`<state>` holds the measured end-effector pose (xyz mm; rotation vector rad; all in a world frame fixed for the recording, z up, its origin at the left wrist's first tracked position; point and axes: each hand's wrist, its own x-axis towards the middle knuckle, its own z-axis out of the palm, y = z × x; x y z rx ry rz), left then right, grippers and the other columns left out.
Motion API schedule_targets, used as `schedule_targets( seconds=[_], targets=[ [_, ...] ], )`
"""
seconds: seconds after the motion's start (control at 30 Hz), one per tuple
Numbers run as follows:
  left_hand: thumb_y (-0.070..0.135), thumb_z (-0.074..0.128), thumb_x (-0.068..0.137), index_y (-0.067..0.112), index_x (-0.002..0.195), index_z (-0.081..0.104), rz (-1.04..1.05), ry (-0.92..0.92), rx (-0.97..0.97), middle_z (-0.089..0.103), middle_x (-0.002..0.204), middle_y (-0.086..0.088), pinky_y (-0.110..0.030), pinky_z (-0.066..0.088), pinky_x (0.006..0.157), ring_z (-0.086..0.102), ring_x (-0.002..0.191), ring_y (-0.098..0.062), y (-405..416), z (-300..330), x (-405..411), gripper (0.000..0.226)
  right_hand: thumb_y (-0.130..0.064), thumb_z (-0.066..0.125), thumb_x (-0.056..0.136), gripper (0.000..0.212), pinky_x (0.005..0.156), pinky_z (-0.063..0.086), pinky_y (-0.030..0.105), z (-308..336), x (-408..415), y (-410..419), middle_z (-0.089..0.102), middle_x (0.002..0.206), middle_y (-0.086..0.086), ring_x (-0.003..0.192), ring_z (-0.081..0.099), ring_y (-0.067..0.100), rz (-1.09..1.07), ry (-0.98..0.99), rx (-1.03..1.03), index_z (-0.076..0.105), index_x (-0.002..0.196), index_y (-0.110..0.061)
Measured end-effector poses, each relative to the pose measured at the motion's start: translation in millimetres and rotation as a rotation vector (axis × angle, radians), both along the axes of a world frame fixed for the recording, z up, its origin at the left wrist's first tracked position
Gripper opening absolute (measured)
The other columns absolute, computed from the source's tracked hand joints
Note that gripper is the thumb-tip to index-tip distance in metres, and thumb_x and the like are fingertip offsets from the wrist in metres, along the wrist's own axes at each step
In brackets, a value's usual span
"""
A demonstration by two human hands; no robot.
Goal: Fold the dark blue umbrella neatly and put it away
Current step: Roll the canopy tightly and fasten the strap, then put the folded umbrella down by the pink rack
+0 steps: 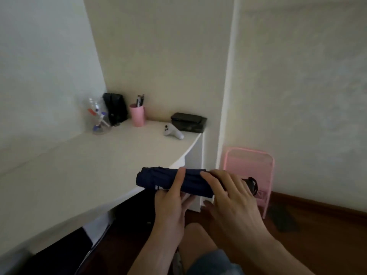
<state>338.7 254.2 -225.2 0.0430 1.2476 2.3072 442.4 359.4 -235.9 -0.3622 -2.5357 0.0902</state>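
While I look down from the head camera, I hold one dark blue umbrella (174, 180), rolled into a tight bundle, level in the air just past the front edge of the white worktop (83, 163). My left hand (171, 203) grips the bundle near its middle, thumb curled over the top and fingers underneath. My right hand (228, 197) wraps over the end toward the black handle (251, 184), fingers curled round the cloth, so both grips are clamped on the umbrella. A small white patch shows on the cloth beside my left thumb; I cannot read it.

On the worktop I count one pink cup (137, 115) with several pens standing in it, one black pouch (115, 108) upright in the corner, one clear plastic container (98, 118) with small coloured things inside, one white controller (173, 131), and two flat black items stacked (188, 122) at the far right edge. One pink mesh rack (250, 165) stands on the wooden floor (317, 221) against the wall. No writing is legible anywhere.
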Motion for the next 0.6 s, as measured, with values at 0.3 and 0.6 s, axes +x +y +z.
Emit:
schedule_targets(
  seconds=[0.3,0.6],
  targets=[
    [0.03,0.086,0.07,0.009,0.123,0.066,-0.343,0.096,-0.263,0.078,0.109,-0.01,-0.032,0.06,0.087,0.074,0.106,-0.025,116.5,-50.2,3.8,0.06,-0.029,0.055,0.083,0.053,0.086,0.052,0.029,-59.3,37.7,140.0,0.06,0.127,-0.007,0.11,0.058,0.016,-0.024,-0.074,-0.217,0.051,0.136,-0.025],
    [0.027,0.074,0.085,0.022,0.141,0.053,-0.539,1.946,-0.984,0.061,0.137,0.0,-0.039,0.04,0.116,0.057,0.128,-0.022,334.8,-165.0,-117.8,0.06,-0.02,0.07,0.082,0.054,0.076,0.034,0.006,-152.5,0.2,370.7,0.05,0.115,-0.026,0.103,0.046,-0.003,-0.147,-0.275,-0.418,0.05,0.13,-0.036]
  ],
)
